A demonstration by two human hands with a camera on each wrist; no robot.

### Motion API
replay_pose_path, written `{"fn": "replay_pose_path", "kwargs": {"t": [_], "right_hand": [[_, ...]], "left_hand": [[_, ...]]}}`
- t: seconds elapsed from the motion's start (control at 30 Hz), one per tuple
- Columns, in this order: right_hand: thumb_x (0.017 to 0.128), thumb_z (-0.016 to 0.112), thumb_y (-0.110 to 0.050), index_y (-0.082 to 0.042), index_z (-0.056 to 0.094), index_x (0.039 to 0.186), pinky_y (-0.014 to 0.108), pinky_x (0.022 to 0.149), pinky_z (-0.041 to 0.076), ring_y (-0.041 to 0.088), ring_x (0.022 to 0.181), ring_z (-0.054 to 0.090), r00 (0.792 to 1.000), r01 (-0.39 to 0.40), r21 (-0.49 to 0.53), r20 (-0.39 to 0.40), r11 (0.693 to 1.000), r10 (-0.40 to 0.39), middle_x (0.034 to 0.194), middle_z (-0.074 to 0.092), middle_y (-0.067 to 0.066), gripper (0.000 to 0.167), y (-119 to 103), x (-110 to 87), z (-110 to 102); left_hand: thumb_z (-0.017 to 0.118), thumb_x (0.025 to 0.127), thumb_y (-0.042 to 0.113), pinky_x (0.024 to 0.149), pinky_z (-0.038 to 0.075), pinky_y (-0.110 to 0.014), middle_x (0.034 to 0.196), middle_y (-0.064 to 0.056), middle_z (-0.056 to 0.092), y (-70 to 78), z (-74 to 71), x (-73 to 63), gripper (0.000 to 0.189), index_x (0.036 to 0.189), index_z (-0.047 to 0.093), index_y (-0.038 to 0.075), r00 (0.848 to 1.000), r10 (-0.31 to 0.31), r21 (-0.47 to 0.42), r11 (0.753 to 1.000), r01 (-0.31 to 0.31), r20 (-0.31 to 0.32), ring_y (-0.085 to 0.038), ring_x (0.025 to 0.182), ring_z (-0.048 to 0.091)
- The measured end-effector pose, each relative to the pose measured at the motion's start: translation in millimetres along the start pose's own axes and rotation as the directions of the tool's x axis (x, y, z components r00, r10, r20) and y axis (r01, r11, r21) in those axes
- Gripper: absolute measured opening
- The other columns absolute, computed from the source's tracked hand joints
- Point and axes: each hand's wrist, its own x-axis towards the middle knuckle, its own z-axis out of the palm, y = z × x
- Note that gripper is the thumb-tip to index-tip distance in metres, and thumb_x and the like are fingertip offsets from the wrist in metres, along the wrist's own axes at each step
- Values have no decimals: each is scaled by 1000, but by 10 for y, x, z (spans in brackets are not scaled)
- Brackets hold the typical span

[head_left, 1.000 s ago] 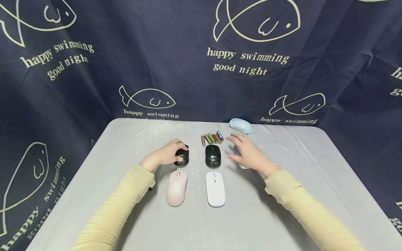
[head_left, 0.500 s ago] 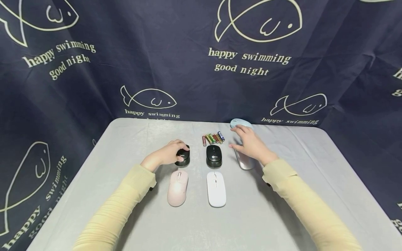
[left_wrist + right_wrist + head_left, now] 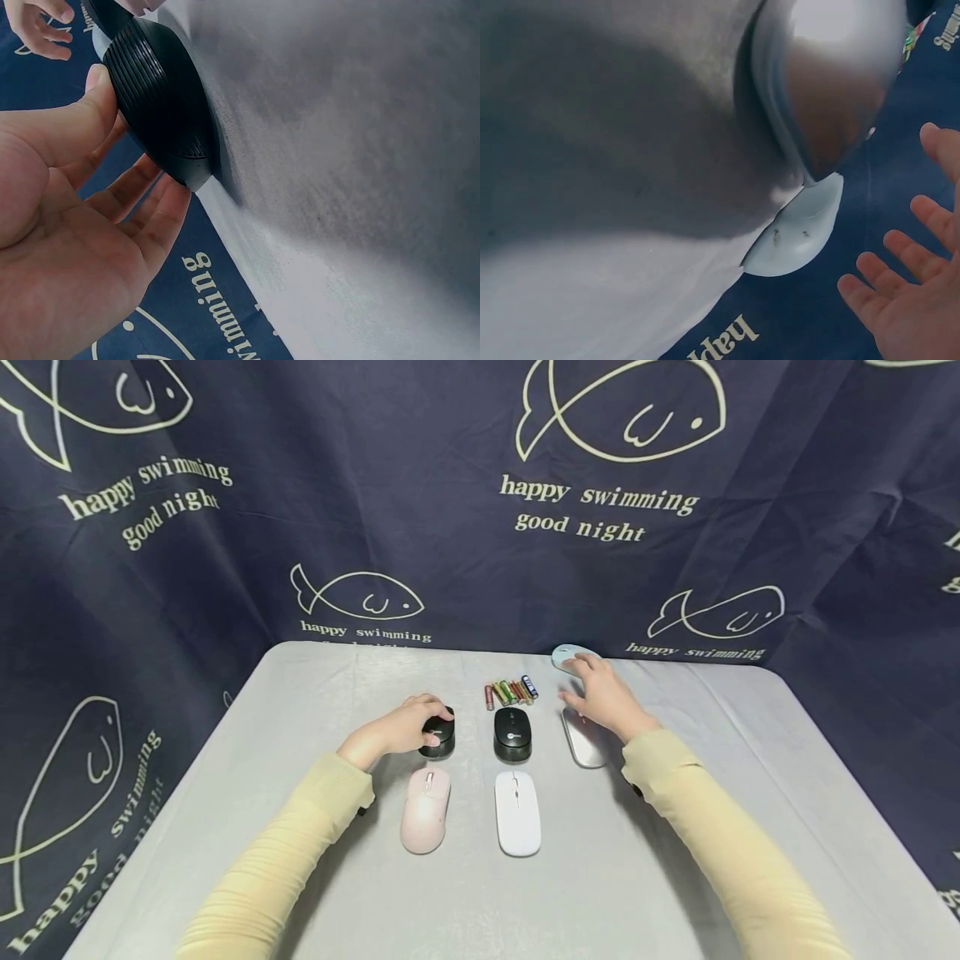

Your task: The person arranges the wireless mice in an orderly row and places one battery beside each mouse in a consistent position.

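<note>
My left hand point(image 3: 401, 727) holds a black computer mouse point(image 3: 444, 747) on the table, thumb on one side and fingers on the other. In the left wrist view, the ribbed side of that mouse point(image 3: 161, 94) shows beside the thumb. My right hand point(image 3: 611, 700) hovers with spread fingers over the far end of a silver-white mouse point(image 3: 585, 747). Its fingertips overlap a light blue mouse point(image 3: 563, 653) in the head view. In the right wrist view those fingers stand apart from the light blue mouse point(image 3: 799, 232), and nothing is held.
A second black mouse point(image 3: 513, 735) stands mid-table, with a row of several batteries point(image 3: 510, 692) behind it. Nearer the front lie a pink mouse point(image 3: 425, 810) and a white mouse point(image 3: 517, 814). A dark blue fish-print curtain point(image 3: 465, 527) hangs at the table's back edge.
My right hand has moved away from me, off the silver-white mouse towards the light blue one, uncovering more of the silver-white mouse. The left hand stays on its black mouse.
</note>
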Motion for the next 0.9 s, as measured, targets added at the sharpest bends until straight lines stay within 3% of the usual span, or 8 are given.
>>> {"fn": "replay_pose_path", "kwargs": {"t": [0.33,0.63,0.9], "right_hand": [[85,67,-22,3,48,131,55,102,34,48,121,39,997,-66,-52,39,996,68,136,40,27,55,149,139,44],[85,66,-20,5,47,131,57,97,38,50,116,42,991,-120,-40,61,992,122,134,40,30,56,261,232,86],[85,66,-21,5,46,132,54,98,38,49,117,41,979,-182,-40,84,983,185,134,40,31,57,356,326,164]], "left_hand": [[69,85,14,104,35,-49,131,-18,49,-58,3,-2,40,124,59,8,999,42,-21,999,-42,-16,-38,122,43],[68,86,12,107,33,-48,135,-16,47,-33,14,15,42,126,58,7,1000,-7,-16,1000,7,2,-36,126,41],[67,86,11,107,32,-48,136,-17,46,-37,16,6,42,127,57,7,1000,-13,-18,1000,13,2,-36,127,40]]}}
